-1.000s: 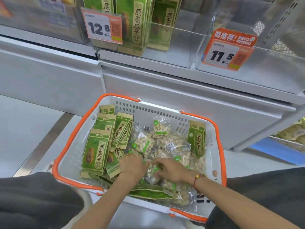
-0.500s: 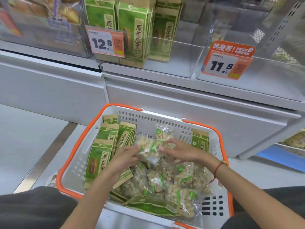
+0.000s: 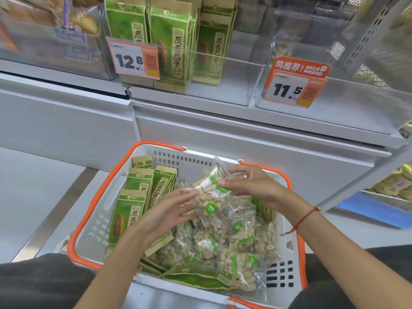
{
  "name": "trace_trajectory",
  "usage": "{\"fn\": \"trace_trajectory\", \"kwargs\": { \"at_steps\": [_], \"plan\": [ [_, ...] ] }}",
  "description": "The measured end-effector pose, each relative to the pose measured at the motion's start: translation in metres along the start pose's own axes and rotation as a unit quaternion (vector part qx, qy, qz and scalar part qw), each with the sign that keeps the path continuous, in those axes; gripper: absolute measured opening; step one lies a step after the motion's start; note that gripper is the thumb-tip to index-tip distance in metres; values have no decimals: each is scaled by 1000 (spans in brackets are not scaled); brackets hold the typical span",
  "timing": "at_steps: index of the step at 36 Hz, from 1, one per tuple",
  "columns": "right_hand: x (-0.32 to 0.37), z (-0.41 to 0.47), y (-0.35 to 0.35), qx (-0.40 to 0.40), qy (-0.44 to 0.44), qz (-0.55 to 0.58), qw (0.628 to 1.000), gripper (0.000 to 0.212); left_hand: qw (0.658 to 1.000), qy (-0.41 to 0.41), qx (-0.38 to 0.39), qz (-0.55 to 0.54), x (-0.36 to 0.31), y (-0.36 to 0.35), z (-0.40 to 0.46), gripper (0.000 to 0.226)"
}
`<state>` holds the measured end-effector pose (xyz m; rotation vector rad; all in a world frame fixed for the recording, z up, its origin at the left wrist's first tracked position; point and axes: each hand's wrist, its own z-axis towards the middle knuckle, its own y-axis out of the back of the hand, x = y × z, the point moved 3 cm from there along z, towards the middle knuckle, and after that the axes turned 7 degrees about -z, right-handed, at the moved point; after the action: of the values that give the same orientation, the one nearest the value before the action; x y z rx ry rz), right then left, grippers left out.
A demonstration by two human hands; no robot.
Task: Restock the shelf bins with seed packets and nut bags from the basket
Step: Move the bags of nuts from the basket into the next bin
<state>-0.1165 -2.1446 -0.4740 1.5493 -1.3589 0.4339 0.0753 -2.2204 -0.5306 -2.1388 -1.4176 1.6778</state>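
Observation:
A white basket with an orange rim (image 3: 95,210) sits low in front of me. Green seed packets (image 3: 133,210) stand along its left side and clear nut bags (image 3: 240,237) fill the middle and right. Both hands hold a clear nut bag (image 3: 207,195) just above the pile: my right hand (image 3: 252,186) pinches its top right, my left hand (image 3: 169,215) supports its left edge. Above, a clear shelf bin (image 3: 223,85) tagged 12.8 holds upright green seed packets (image 3: 171,41). The clear bin (image 3: 356,108) tagged 11.5 to its right looks nearly empty.
A white cabinet front (image 3: 245,139) runs between the basket and the shelf bins. Another bin with wrapped goods (image 3: 55,30) is at the upper left. Lower right shelves hold yellow packs (image 3: 392,186). My dark-clothed knees flank the basket.
Both hands went from digging in the pile to lifting a nut bag up above the other bags. The view tilted up toward the shelf.

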Motion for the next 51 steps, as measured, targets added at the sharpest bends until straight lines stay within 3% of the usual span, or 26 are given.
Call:
{"fn": "trace_trajectory", "kwargs": {
  "at_steps": [2,5,8,10,12,15,17,19,21,25,29,32,34,40,46,49,51],
  "plan": [
    [-2,-5,0,9,-1,-20,1000,43,996,16,-8,86,-2,-1,1,102],
    [-7,-11,-6,50,-14,-66,996,32,976,45,0,213,-3,-11,-2,97],
    [-18,-13,-12,116,-34,-123,985,51,949,92,-12,302,6,-14,-2,71],
    [-28,-14,-15,150,-47,-167,973,57,938,106,-33,329,15,-10,-1,66],
    [-42,-13,-17,172,-53,-256,950,43,937,103,-66,327,24,0,2,68],
    [-66,-13,-21,206,-72,-410,886,20,946,110,-110,285,36,17,3,74],
    [-84,-15,-29,250,-94,-454,850,34,954,117,-122,246,40,23,2,87],
    [-98,-15,-39,286,-102,-469,830,63,963,128,-123,201,43,25,1,97],
    [-103,-16,-46,304,-106,-478,817,72,969,138,-122,166,44,23,1,92],
    [-103,-12,-47,288,-94,-488,819,63,975,137,-120,124,41,19,2,88],
    [-82,-9,-34,260,-58,-459,848,54,979,131,-116,102,36,24,5,80],
    [-56,-7,-12,238,-18,-421,875,43,984,100,-107,102,29,26,5,41],
    [-40,-7,4,223,19,-399,889,41,987,71,-117,89,22,26,6,28],
    [1,-17,23,146,87,-296,940,29,970,48,-151,184,9,25,5,51],
    [19,-23,-6,124,177,-289,932,13,972,85,-84,204,5,0,4,28],
    [17,-20,-16,91,185,-283,937,17,981,110,-31,157,5,-7,3,36],
    [16,-18,-16,61,181,-259,947,22,992,108,-2,64,3,-11,0,19]
  ]
}}
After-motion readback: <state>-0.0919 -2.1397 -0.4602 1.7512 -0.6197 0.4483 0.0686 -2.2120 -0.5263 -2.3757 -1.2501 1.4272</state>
